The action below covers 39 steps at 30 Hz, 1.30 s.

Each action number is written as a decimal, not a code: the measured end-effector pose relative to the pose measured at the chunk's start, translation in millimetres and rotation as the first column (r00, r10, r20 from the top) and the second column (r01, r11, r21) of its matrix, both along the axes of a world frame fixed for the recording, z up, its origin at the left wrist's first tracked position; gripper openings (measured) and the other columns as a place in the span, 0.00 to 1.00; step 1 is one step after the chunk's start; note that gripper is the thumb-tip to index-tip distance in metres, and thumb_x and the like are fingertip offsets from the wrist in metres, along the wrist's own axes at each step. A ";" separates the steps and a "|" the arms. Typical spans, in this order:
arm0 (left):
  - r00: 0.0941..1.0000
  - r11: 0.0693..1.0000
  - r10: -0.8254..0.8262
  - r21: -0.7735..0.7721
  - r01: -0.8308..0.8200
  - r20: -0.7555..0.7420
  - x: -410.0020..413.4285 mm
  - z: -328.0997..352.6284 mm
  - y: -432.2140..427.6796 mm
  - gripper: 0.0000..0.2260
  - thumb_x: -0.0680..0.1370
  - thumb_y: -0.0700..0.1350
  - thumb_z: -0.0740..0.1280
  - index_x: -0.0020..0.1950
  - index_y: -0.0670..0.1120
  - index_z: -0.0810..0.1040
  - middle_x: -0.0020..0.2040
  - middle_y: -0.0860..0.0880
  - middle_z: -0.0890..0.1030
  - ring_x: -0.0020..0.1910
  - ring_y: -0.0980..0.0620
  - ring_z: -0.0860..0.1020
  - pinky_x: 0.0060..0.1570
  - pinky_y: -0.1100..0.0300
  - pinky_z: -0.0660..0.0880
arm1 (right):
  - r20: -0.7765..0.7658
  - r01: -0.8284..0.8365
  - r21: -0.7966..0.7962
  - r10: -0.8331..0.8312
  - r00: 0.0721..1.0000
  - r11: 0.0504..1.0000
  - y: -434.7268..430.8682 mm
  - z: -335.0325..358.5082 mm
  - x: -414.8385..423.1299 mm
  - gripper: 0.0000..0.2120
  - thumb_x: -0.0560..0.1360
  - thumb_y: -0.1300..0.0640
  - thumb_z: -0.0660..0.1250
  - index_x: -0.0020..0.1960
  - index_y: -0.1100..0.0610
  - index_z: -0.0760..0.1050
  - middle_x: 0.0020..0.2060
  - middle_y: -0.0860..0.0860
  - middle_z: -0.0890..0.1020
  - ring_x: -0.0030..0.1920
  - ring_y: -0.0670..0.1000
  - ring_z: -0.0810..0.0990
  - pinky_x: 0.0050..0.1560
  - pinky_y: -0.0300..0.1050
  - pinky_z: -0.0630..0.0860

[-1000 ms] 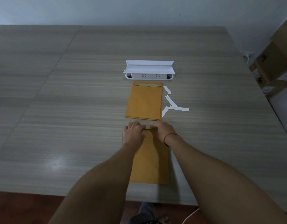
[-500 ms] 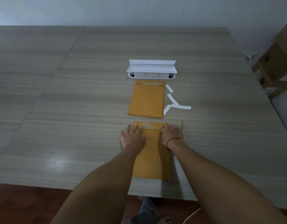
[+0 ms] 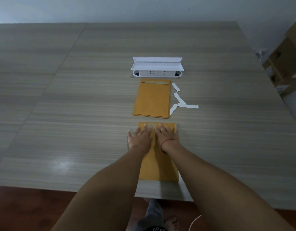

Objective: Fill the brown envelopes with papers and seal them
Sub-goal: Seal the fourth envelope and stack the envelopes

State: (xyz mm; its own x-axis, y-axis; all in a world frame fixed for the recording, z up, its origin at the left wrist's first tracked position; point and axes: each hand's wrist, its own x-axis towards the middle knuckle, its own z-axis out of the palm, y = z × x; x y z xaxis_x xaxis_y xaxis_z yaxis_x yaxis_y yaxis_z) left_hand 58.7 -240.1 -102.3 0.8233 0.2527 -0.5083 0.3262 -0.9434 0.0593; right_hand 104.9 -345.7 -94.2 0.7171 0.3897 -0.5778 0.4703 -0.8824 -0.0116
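Note:
A brown envelope (image 3: 159,167) lies flat near the table's front edge, its flap end pointing away from me. My left hand (image 3: 140,137) and my right hand (image 3: 168,135) rest palm down side by side on its far end, fingers spread, pressing the folded flap. Neither hand grips anything. A small stack of brown envelopes (image 3: 152,99) lies further back, the top one with its flap closed. White peeled strips (image 3: 182,101) lie scattered just right of that stack.
A white socket box with an open lid (image 3: 158,68) is set into the table (image 3: 60,114) behind the stack. Cardboard boxes (image 3: 285,55) stand off the table's right side. My legs and a white cable (image 3: 195,220) show below the front edge.
Both hands went from pinching the flap at the envelope's far end to lying flat on it with fingers spread, then slid closer together.

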 end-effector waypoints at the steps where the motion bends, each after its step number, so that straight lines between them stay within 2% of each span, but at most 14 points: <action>1: 1.000 1.000 0.014 0.005 -0.014 0.000 -0.7 0.5 0.6 0.24 0.84 0.53 0.49 0.78 0.57 0.44 0.80 0.55 0.43 0.79 0.48 0.44 0.74 0.37 0.46 | -0.008 0.009 -0.023 -0.009 1.000 1.000 0.9 1.0 1.2 0.32 0.81 0.55 0.54 0.79 0.49 0.41 0.79 0.47 0.41 0.79 0.52 0.43 0.75 0.63 0.34; 6: 0.996 0.996 0.086 0.013 -0.086 -0.011 -0.9 0.7 5.1 0.26 0.82 0.58 0.51 0.78 0.57 0.47 0.80 0.54 0.46 0.79 0.46 0.44 0.73 0.36 0.46 | -0.004 -0.001 -0.086 0.001 1.000 0.996 -6.7 0.9 3.0 0.33 0.81 0.53 0.54 0.79 0.51 0.40 0.79 0.46 0.40 0.79 0.52 0.43 0.75 0.61 0.35; 16: 0.997 0.995 0.054 -0.080 -0.058 -0.046 -3.6 4.9 8.6 0.28 0.82 0.54 0.53 0.78 0.55 0.42 0.80 0.51 0.43 0.79 0.44 0.45 0.75 0.40 0.50 | 0.014 0.093 -0.157 -0.092 0.996 0.983 -7.2 5.3 7.6 0.33 0.81 0.52 0.53 0.79 0.56 0.41 0.79 0.53 0.43 0.79 0.54 0.42 0.76 0.58 0.36; 21: 0.999 0.996 0.023 -0.089 -0.026 -0.032 -9.3 -0.8 6.2 0.26 0.83 0.53 0.51 0.77 0.61 0.41 0.79 0.49 0.40 0.78 0.41 0.42 0.73 0.37 0.53 | -0.096 0.139 -0.008 -0.139 0.986 0.990 -14.6 -1.6 1.7 0.39 0.79 0.61 0.59 0.78 0.43 0.37 0.77 0.54 0.35 0.78 0.56 0.35 0.76 0.61 0.37; 24: 0.998 0.999 0.019 -0.046 -0.021 -0.052 -6.7 1.5 7.9 0.25 0.83 0.55 0.51 0.77 0.61 0.42 0.80 0.51 0.41 0.79 0.44 0.44 0.72 0.38 0.57 | -0.064 0.135 -0.030 -0.137 0.989 0.990 -18.2 -2.6 1.0 0.37 0.79 0.59 0.58 0.78 0.44 0.38 0.78 0.54 0.35 0.78 0.56 0.35 0.75 0.64 0.36; 28: 0.987 0.988 0.158 0.006 -0.157 -0.027 -10.1 0.3 2.3 0.27 0.81 0.59 0.53 0.78 0.58 0.47 0.80 0.49 0.45 0.78 0.46 0.50 0.68 0.40 0.63 | -0.071 0.216 -0.127 -0.226 0.972 0.968 -31.9 6.0 13.5 0.35 0.78 0.55 0.57 0.79 0.50 0.42 0.78 0.56 0.39 0.78 0.58 0.37 0.74 0.65 0.39; 30: 0.962 0.962 0.272 0.006 -0.272 0.014 -13.9 3.8 -0.6 0.28 0.79 0.60 0.58 0.77 0.53 0.57 0.78 0.46 0.55 0.76 0.44 0.59 0.66 0.42 0.66 | -0.080 0.279 -0.126 -0.290 0.954 0.952 -35.1 17.1 13.6 0.32 0.78 0.56 0.57 0.79 0.55 0.49 0.79 0.57 0.45 0.79 0.59 0.43 0.75 0.62 0.46; 31: 0.946 0.948 0.319 0.008 -0.319 0.052 -15.3 6.1 -0.6 0.27 0.78 0.61 0.60 0.74 0.50 0.63 0.74 0.44 0.62 0.73 0.43 0.64 0.64 0.44 0.68 | -0.065 0.334 -0.075 -0.339 0.939 0.940 -35.8 20.8 12.6 0.29 0.77 0.57 0.58 0.77 0.56 0.56 0.78 0.58 0.53 0.78 0.59 0.52 0.74 0.59 0.53; 32: 0.930 0.934 0.356 0.006 -0.358 0.093 -16.3 8.0 -0.5 0.26 0.77 0.61 0.62 0.71 0.47 0.67 0.70 0.43 0.67 0.69 0.43 0.68 0.62 0.45 0.70 | -0.037 0.398 0.002 -0.398 0.917 0.917 -36.9 22.5 10.9 0.26 0.76 0.58 0.59 0.74 0.56 0.63 0.74 0.58 0.62 0.74 0.58 0.61 0.71 0.56 0.61; 34: 0.881 0.892 0.452 -0.049 -0.449 0.144 -17.1 13.1 -1.0 0.27 0.75 0.60 0.66 0.66 0.43 0.70 0.64 0.43 0.71 0.65 0.43 0.70 0.61 0.48 0.72 | -0.029 0.515 0.147 -0.517 0.855 0.844 -39.2 22.3 6.3 0.17 0.75 0.60 0.61 0.64 0.57 0.73 0.63 0.57 0.75 0.64 0.57 0.74 0.61 0.49 0.72; 37: 0.764 0.760 0.640 -0.218 -0.612 0.082 -16.6 14.1 -4.9 0.32 0.69 0.60 0.72 0.64 0.41 0.70 0.61 0.43 0.75 0.62 0.43 0.74 0.58 0.51 0.75 | -0.127 0.640 0.209 -0.628 0.768 0.739 -35.7 17.2 -2.8 0.02 0.74 0.61 0.66 0.47 0.57 0.75 0.52 0.55 0.82 0.49 0.55 0.80 0.44 0.43 0.74; 39: 0.692 0.671 0.722 -0.270 -0.691 0.023 -18.3 12.9 -8.9 0.38 0.65 0.60 0.76 0.66 0.41 0.68 0.61 0.43 0.75 0.63 0.44 0.74 0.58 0.51 0.76 | -0.183 0.703 0.230 -0.680 0.710 0.673 -34.2 15.0 -6.2 0.04 0.74 0.59 0.70 0.46 0.56 0.75 0.51 0.55 0.82 0.51 0.55 0.81 0.42 0.43 0.73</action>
